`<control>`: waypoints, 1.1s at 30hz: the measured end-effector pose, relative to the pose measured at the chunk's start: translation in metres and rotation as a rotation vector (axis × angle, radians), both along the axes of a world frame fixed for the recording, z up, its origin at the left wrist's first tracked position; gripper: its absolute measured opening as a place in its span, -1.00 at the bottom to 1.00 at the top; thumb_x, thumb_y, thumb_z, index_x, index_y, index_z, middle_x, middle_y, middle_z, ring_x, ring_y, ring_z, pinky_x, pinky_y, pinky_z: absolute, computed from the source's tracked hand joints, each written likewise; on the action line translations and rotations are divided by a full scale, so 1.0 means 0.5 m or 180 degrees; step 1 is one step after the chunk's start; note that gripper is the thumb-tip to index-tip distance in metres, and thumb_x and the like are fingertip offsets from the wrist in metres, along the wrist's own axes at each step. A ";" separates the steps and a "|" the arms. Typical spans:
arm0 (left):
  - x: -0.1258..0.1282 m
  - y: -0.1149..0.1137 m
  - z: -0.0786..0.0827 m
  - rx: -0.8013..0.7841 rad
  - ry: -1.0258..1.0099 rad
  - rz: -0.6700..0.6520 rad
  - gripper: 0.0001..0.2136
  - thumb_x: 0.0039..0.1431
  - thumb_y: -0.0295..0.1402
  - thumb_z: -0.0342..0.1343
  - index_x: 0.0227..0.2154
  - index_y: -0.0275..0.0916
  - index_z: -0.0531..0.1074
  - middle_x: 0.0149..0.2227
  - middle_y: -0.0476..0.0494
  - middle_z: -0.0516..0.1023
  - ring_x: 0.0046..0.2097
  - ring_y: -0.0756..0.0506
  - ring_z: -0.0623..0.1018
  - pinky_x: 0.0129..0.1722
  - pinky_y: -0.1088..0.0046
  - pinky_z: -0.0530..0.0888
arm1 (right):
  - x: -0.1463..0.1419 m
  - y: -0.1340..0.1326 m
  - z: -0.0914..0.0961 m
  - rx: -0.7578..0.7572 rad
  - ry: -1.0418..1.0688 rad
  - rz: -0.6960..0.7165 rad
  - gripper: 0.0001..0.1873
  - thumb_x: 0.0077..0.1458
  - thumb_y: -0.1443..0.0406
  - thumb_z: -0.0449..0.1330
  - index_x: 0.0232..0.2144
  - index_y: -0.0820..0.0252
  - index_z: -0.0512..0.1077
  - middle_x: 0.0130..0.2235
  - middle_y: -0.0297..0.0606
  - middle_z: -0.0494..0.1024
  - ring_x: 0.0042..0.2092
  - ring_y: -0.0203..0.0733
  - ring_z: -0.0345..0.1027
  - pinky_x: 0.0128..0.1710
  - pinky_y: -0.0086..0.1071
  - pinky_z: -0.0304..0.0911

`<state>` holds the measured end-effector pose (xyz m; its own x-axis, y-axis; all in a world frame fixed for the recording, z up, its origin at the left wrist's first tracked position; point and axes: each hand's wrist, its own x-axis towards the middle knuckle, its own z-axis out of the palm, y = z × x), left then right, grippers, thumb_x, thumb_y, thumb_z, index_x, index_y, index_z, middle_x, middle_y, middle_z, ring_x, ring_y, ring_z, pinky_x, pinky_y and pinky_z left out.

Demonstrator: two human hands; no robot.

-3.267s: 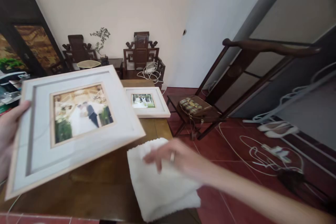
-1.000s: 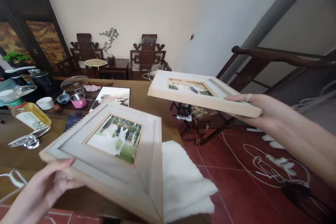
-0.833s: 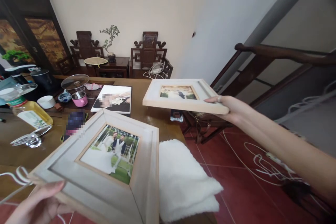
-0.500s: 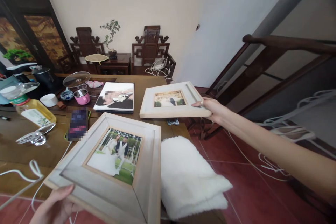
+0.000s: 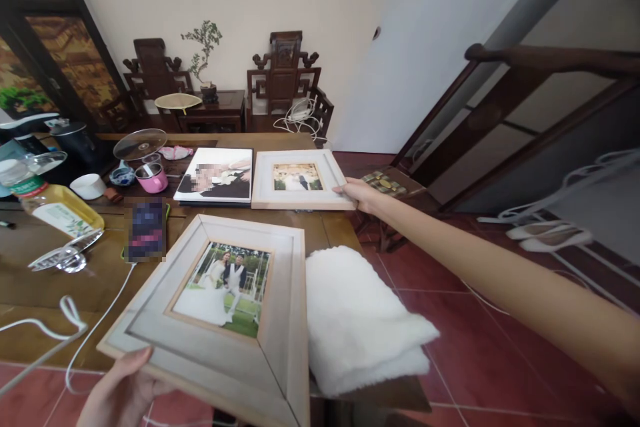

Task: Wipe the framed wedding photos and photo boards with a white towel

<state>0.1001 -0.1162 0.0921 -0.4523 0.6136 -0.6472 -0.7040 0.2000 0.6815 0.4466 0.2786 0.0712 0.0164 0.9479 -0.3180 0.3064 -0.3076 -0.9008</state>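
Note:
My left hand (image 5: 123, 392) grips the near edge of a large pale wooden photo frame (image 5: 280, 320) with a wedding picture, held over the front of the wooden table (image 5: 45, 320). My right hand (image 5: 361, 193) is stretched out and holds the right edge of a smaller white photo frame (image 5: 299, 197), which lies flat on the table's far right part. A folded white towel (image 5: 357, 320) lies at the table's right edge, next to the large frame.
A photo album (image 5: 216, 177) lies left of the small frame. A phone (image 5: 145, 228), oil bottle (image 5: 53, 203), pink cup (image 5: 153, 179), bowls and white cables crowd the left. A wooden chair (image 5: 400, 187) and stair rail (image 5: 540, 60) stand right, over red floor tiles.
My right hand has carried the small frame away from me and lowered it flat onto the table beside the album. The large frame in my left hand has tilted a little flatter.

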 end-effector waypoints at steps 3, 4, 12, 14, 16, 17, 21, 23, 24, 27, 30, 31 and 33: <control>0.011 0.009 -0.016 -0.0072 0.0072 -0.0097 -0.50 -0.29 -0.62 0.38 -0.16 -0.24 0.59 -0.35 -0.16 0.69 -0.11 -0.45 0.63 -0.23 0.10 0.66 | 0.020 0.013 -0.013 0.0160 -0.0303 0.0165 -0.59 0.24 0.15 0.17 0.07 0.21 0.35 0.06 -0.12 0.41 -0.02 -0.08 0.38 -0.07 -0.08 0.38; 0.020 0.013 -0.016 -0.0054 0.0107 -0.0102 -0.48 -0.29 -0.62 0.37 -0.14 -0.23 0.58 -0.33 -0.16 0.69 -0.10 -0.45 0.63 -0.22 0.09 0.65 | 0.029 0.015 -0.012 0.0228 -0.0403 0.0231 -0.59 0.24 0.15 0.17 0.07 0.21 0.35 0.06 -0.12 0.41 -0.02 -0.09 0.38 -0.07 -0.08 0.38; 0.114 0.032 0.014 0.0040 0.0204 -0.0110 -0.36 -0.26 -0.59 0.34 0.01 -0.14 0.51 -0.17 -0.15 0.68 -0.02 -0.46 0.59 -0.16 0.03 0.63 | 0.119 -0.019 0.075 0.0939 -0.1390 0.0554 -0.56 0.05 0.33 0.24 0.01 0.31 0.42 0.05 0.03 0.46 0.13 0.12 0.26 0.16 -0.12 0.10; 0.130 0.041 0.009 0.0034 0.0256 -0.0055 -0.33 -0.28 -0.59 0.34 0.03 -0.11 0.50 -0.15 -0.14 0.68 -0.03 -0.46 0.59 -0.18 0.04 0.63 | 0.147 -0.059 0.094 0.1164 -0.1553 0.0728 -0.58 0.01 0.34 0.23 -0.02 0.27 0.43 0.02 0.00 0.46 0.11 0.09 0.27 0.16 -0.15 0.08; 0.148 0.057 -0.001 0.0019 0.0324 0.0034 -0.30 -0.31 -0.59 0.33 0.04 -0.07 0.49 -0.13 -0.12 0.67 -0.04 -0.46 0.60 -0.24 0.06 0.65 | 0.182 -0.120 0.106 0.1270 -0.1677 0.1088 -0.77 0.04 0.30 0.20 -0.20 0.22 0.48 -0.13 -0.10 0.52 -0.06 -0.02 0.37 0.05 -0.24 0.18; 0.157 0.066 -0.007 0.0007 0.0363 0.0077 -0.29 -0.31 -0.58 0.33 0.04 -0.05 0.49 -0.11 -0.12 0.67 -0.05 -0.47 0.60 -0.27 0.08 0.66 | 0.202 -0.157 0.110 0.1269 -0.1969 0.1571 -0.84 0.11 0.24 0.14 -0.31 0.20 0.46 -0.25 -0.14 0.52 -0.18 -0.06 0.40 -0.07 -0.25 0.23; 0.191 0.088 -0.026 0.0028 0.0481 -0.0007 -0.29 -0.32 -0.56 0.33 0.04 0.00 0.49 -0.08 -0.09 0.66 -0.03 -0.46 0.60 -0.36 0.15 0.67 | 0.283 -0.325 0.110 0.0658 -0.2658 0.2133 -0.57 0.20 -0.07 -0.03 -0.31 0.14 0.35 -0.48 -0.26 0.42 -0.43 -0.11 0.34 -0.42 -0.30 0.18; 0.207 0.086 -0.028 0.0071 0.0496 -0.0091 -0.30 -0.31 -0.57 0.32 0.03 0.01 0.49 -0.12 -0.06 0.67 -0.05 -0.44 0.61 -0.35 0.16 0.68 | 0.317 -0.397 0.096 0.0395 -0.2495 0.1959 -0.52 0.13 -0.14 0.03 -0.20 0.11 0.34 -0.48 -0.29 0.42 -0.43 -0.11 0.35 -0.46 -0.33 0.16; 0.214 0.082 -0.026 0.0073 0.0484 -0.0102 -0.30 -0.31 -0.59 0.31 0.01 0.02 0.49 -0.16 -0.05 0.68 -0.07 -0.42 0.62 -0.36 0.17 0.68 | 0.332 -0.425 0.087 0.0296 -0.2200 0.1936 -0.52 0.14 -0.13 0.03 -0.12 0.09 0.32 -0.49 -0.34 0.40 -0.48 -0.16 0.33 -0.49 -0.36 0.14; 0.242 0.069 -0.008 -0.0014 0.0438 0.0019 -0.38 -0.30 -0.63 0.27 -0.07 -0.02 0.53 -0.36 0.01 0.69 -0.26 -0.33 0.68 -0.46 0.24 0.68 | 0.371 -0.471 0.068 0.0321 -0.1444 0.1928 -0.64 0.14 0.02 0.07 -0.13 0.09 0.32 -0.51 -0.42 0.36 -0.54 -0.28 0.25 -0.52 -0.42 0.10; 0.278 0.065 0.018 -0.0135 0.0395 0.0274 -0.55 -0.28 -0.66 0.21 -0.26 -0.11 0.57 -0.55 0.06 0.62 -0.49 -0.19 0.63 -0.56 0.33 0.65 | 0.393 -0.483 0.086 0.0602 -0.1600 0.2342 -0.85 0.07 0.18 0.18 -0.41 0.13 0.40 -0.57 -0.43 0.31 -0.51 -0.32 0.20 -0.49 -0.44 0.06; 0.290 0.066 0.026 -0.0156 0.0391 0.0370 -0.61 -0.28 -0.66 0.19 -0.33 -0.14 0.57 -0.57 0.07 0.61 -0.53 -0.16 0.61 -0.57 0.34 0.64 | 0.395 -0.486 0.098 0.0652 -0.1791 0.2579 -0.85 0.06 0.22 0.20 -0.49 0.14 0.40 -0.58 -0.42 0.31 -0.51 -0.32 0.19 -0.49 -0.44 0.05; 0.309 0.068 0.035 -0.0189 0.0392 0.0476 -0.71 -0.27 -0.65 0.18 -0.43 -0.19 0.54 -0.55 0.05 0.62 -0.55 -0.13 0.60 -0.57 0.33 0.64 | 0.388 -0.495 0.120 0.0974 -0.2236 0.2953 -0.76 0.09 0.22 0.21 -0.57 0.16 0.40 -0.57 -0.36 0.38 -0.50 -0.28 0.24 -0.46 -0.40 0.11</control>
<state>0.2546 -0.0822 0.1097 -0.6134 0.4960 -0.6146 -0.6410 0.1419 0.7543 0.6404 0.0312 0.1310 -0.6322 0.7252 -0.2729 0.7511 0.4871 -0.4457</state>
